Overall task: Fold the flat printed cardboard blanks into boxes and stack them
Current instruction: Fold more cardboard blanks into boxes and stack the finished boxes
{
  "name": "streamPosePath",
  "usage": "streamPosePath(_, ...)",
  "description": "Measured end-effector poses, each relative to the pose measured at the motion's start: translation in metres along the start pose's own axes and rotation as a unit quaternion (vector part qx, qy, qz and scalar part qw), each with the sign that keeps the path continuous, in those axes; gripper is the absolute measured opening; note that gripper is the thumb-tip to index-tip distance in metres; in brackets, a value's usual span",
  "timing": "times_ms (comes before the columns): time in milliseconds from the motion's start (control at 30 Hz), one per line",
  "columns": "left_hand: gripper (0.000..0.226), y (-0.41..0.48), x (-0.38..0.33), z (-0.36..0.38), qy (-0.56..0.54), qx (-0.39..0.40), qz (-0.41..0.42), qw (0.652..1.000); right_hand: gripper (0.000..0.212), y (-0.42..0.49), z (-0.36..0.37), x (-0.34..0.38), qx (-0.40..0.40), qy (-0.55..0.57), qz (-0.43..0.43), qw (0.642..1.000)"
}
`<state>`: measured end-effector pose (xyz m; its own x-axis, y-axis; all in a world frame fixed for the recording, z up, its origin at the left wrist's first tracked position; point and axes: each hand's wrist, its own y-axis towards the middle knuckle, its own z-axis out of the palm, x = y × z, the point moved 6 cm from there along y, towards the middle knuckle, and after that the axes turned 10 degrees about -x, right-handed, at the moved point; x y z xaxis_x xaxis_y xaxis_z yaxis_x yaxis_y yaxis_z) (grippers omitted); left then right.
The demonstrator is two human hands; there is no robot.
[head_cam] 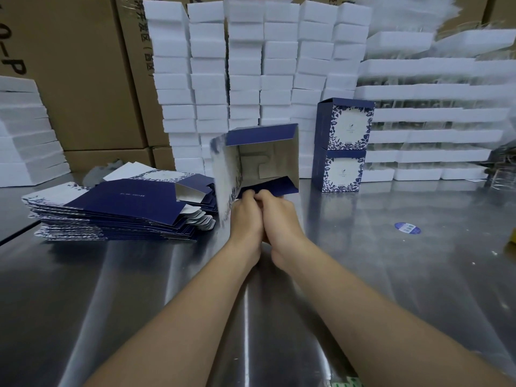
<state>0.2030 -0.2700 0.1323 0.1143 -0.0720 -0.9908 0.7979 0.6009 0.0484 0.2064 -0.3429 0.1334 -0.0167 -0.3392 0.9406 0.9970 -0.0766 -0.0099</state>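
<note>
Single wide-angle view, worn on the head, facing forward and down over the table (391, 275). Close to the work, with both forearms entering from the bottom edge and ending mid-frame in the left hand (245, 216) and right hand (282, 219), at the near side of the half-folded box (262, 160). Takes in, left of that box, the stack of flat blanks (117, 208); right of it, two finished boxes (343, 146), one on the other; behind it, white foam blocks (245, 65) and brown cartons (83, 79). Bows straight lines toward the frame's borders.
</note>
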Motion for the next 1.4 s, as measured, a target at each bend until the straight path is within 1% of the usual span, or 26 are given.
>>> streamPosePath(33,0.038,0.0,0.001,0.0,-0.009,0.005,-0.012,1.0,0.03,0.0,0.001,0.0,0.002,0.0,-0.002,1.0)
streamPosePath(100,0.039,-0.003,0.001,0.002,-0.023,0.014,-0.029,0.999,0.032,0.002,-0.001,0.0,-0.022,-0.015,-0.014,1.0)
streamPosePath(200,0.057,-0.006,0.004,0.01,-0.047,0.047,-0.046,0.997,0.034,0.007,-0.005,0.0,-0.052,-0.042,-0.026,0.997)
streamPosePath(300,0.06,-0.01,0.004,0.012,-0.037,0.053,-0.046,0.997,0.021,0.009,-0.011,0.0,-0.061,-0.046,-0.021,0.997)
streamPosePath(367,0.052,-0.011,0.002,0.01,-0.024,0.039,-0.032,0.998,0.014,0.008,-0.013,-0.001,-0.053,-0.041,-0.01,0.998)
streamPosePath(400,0.047,-0.01,0.002,0.009,-0.023,0.03,-0.029,0.999,0.016,0.008,-0.013,-0.001,-0.052,-0.041,-0.006,0.998)
streamPosePath(500,0.042,-0.01,0.004,0.006,-0.044,0.014,-0.05,0.998,0.036,0.011,-0.019,0.001,-0.077,-0.038,-0.001,0.996)
streamPosePath(533,0.041,-0.009,0.005,0.005,-0.047,0.012,-0.051,0.998,0.038,0.011,-0.021,0.003,-0.086,-0.037,-0.002,0.996)
streamPosePath(633,0.039,-0.009,0.005,0.005,-0.039,0.008,-0.043,0.998,0.034,0.015,-0.024,0.003,-0.103,-0.049,-0.01,0.993)
streamPosePath(667,0.041,-0.01,0.006,0.005,-0.043,0.008,-0.049,0.998,0.034,0.015,-0.025,0.002,-0.107,-0.053,-0.012,0.993)
streamPosePath(733,0.053,-0.012,0.008,0.009,-0.052,0.031,-0.064,0.996,0.036,0.017,-0.024,-0.002,-0.106,-0.057,-0.009,0.993)
streamPosePath(833,0.066,-0.014,0.006,0.014,-0.024,0.065,-0.044,0.997,0.044,0.017,-0.014,-0.008,-0.073,-0.037,0.008,0.997)
streamPosePath(900,0.064,-0.013,0.005,0.013,-0.009,0.062,-0.038,0.997,0.04,0.017,-0.011,-0.01,-0.066,-0.031,0.016,0.997)
streamPosePath(967,0.054,-0.01,0.006,0.011,-0.012,0.05,-0.044,0.998,0.038,0.017,-0.015,-0.01,-0.071,-0.044,0.011,0.996)
streamPosePath(1067,0.04,-0.009,0.006,0.007,-0.023,0.031,-0.063,0.997,0.049,0.019,-0.022,-0.009,-0.089,-0.056,0.008,0.994)
streamPosePath(1200,0.041,-0.009,0.007,0.008,-0.029,0.032,-0.076,0.996,0.058,0.022,-0.025,-0.007,-0.107,-0.056,0.009,0.993)
streamPosePath(1300,0.046,-0.014,0.009,0.013,-0.049,0.073,-0.089,0.992,0.051,0.02,-0.02,-0.007,-0.103,-0.047,0.012,0.994)
streamPosePath(1400,0.05,-0.017,0.007,0.015,-0.034,0.088,-0.071,0.993,0.024,0.014,-0.014,-0.007,-0.091,-0.032,0.013,0.995)
